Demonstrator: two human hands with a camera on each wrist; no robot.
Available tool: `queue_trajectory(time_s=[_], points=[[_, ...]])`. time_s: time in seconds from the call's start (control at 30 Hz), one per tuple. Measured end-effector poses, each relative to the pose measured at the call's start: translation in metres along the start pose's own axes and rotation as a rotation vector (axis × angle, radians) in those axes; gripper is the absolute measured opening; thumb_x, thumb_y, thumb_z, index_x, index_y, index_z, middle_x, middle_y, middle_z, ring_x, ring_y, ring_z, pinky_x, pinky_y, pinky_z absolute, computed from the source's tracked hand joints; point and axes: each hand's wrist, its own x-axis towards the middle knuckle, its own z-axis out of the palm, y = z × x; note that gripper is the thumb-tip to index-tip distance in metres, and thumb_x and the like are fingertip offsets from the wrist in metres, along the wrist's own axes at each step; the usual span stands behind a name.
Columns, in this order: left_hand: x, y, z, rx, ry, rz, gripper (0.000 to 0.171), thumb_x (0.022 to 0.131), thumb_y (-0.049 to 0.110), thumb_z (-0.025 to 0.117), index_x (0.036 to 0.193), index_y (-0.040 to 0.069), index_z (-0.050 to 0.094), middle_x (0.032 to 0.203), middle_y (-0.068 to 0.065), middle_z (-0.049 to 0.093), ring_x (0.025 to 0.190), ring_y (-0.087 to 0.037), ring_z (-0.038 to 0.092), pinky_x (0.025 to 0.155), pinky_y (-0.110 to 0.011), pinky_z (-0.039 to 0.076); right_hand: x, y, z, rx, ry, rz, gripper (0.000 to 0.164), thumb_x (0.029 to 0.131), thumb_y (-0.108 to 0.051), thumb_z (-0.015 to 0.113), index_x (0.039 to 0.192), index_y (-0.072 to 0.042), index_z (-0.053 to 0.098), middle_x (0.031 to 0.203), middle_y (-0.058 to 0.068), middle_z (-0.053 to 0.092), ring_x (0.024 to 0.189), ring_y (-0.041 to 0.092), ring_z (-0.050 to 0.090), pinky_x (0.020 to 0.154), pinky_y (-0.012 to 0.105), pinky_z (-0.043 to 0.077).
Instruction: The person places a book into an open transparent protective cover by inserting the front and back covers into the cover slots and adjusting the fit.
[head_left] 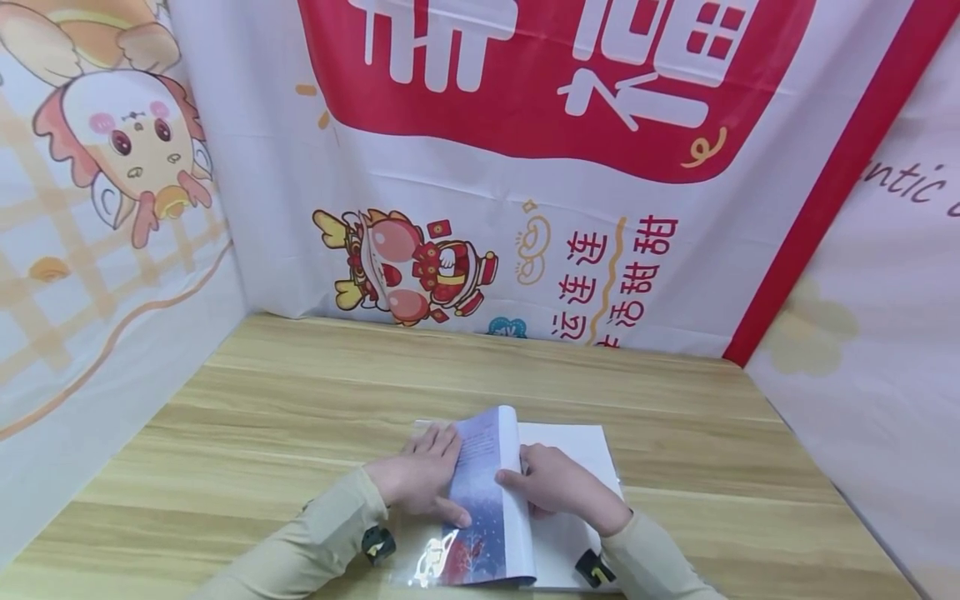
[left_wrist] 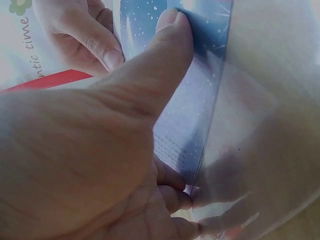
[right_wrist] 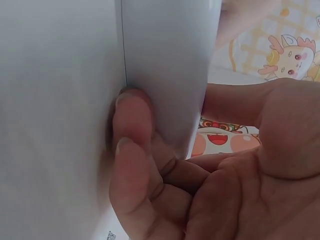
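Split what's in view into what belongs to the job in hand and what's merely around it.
In the job: blue snow-scene book; clear plastic film; left hand, thumb over the blue printing; right hand, pinching the book's curled part.

Just around: wood-grain table; red-and-white printed cloth; black wrist devices.

From above, head looks forward and down; close wrist views share the sheet [head_left: 482, 493].

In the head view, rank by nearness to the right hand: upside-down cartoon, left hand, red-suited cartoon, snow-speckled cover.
1. Snow-speckled cover, held by the right hand.
2. Left hand, at its left.
3. Red-suited cartoon, back curtain.
4. Upside-down cartoon, left curtain.
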Motion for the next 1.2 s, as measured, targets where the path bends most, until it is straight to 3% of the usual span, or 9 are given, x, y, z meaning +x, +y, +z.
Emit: queue_trajectory(time_s=[0.17, 0.47, 0.73, 1.03, 1.2], points=[[0.000, -0.001, 0.000, -0.009, -0.008, 0.000, 0.115, 0.074, 0.068, 0.061, 0.147, -0.008, 0.016, 0.152, -0.026, 0.007, 0.139, -0.043, 0.006, 0.109, -0.052, 0.010, -0.001, 0.000, -0.001, -0.009, -0.008, -0.017, 0.034, 0.094, -0.035, 0.058, 0.103, -0.003, 0.060, 0.064, 0.001, 0.057, 0.051, 0.016, 0.059, 0.047, 0.029, 0.047], [0.000, -0.001, -0.003, -0.016, -0.024, 0.020, 0.115, 0.074, 0.068, 0.061, 0.147, -0.008, 0.015, 0.153, -0.025, 0.006, 0.140, -0.041, 0.006, 0.110, -0.049, 0.010, -0.009, 0.003, -0.012, 0.082, -0.190, -0.016, 0.044, 0.089, -0.039, 0.064, 0.119, -0.008, 0.054, 0.068, 0.003, 0.061, 0.055, 0.018, 0.057, 0.051, 0.033, 0.048], [0.001, -0.003, -0.003, -0.029, -0.014, 0.010, 0.117, 0.072, 0.069, 0.062, 0.147, -0.008, 0.014, 0.153, -0.025, 0.006, 0.140, -0.040, 0.006, 0.110, -0.048, 0.011, -0.009, 0.000, -0.007, 0.088, -0.166, -0.023, 0.045, 0.088, -0.038, 0.065, 0.119, -0.008, 0.054, 0.068, 0.003, 0.061, 0.056, 0.019, 0.059, 0.052, 0.034, 0.049], [0.002, -0.006, 0.000, -0.013, -0.002, 0.018, 0.118, 0.071, 0.068, 0.063, 0.147, -0.009, 0.015, 0.152, -0.027, 0.007, 0.139, -0.042, 0.007, 0.110, -0.049, 0.010, -0.010, -0.005, 0.003, 0.010, -0.079, -0.031, 0.040, 0.086, -0.036, 0.068, 0.104, -0.004, 0.053, 0.066, 0.003, 0.056, 0.052, 0.014, 0.055, 0.046, 0.030, 0.047], [0.002, -0.006, 0.000, -0.017, -0.003, 0.015, 0.118, 0.071, 0.068, 0.064, 0.147, -0.009, 0.016, 0.152, -0.027, 0.007, 0.139, -0.041, 0.007, 0.110, -0.049, 0.011, -0.011, -0.007, 0.004, -0.016, -0.057, -0.036, 0.042, 0.085, -0.036, 0.069, 0.103, -0.002, 0.052, 0.068, 0.002, 0.055, 0.052, 0.013, 0.054, 0.045, 0.029, 0.047]])
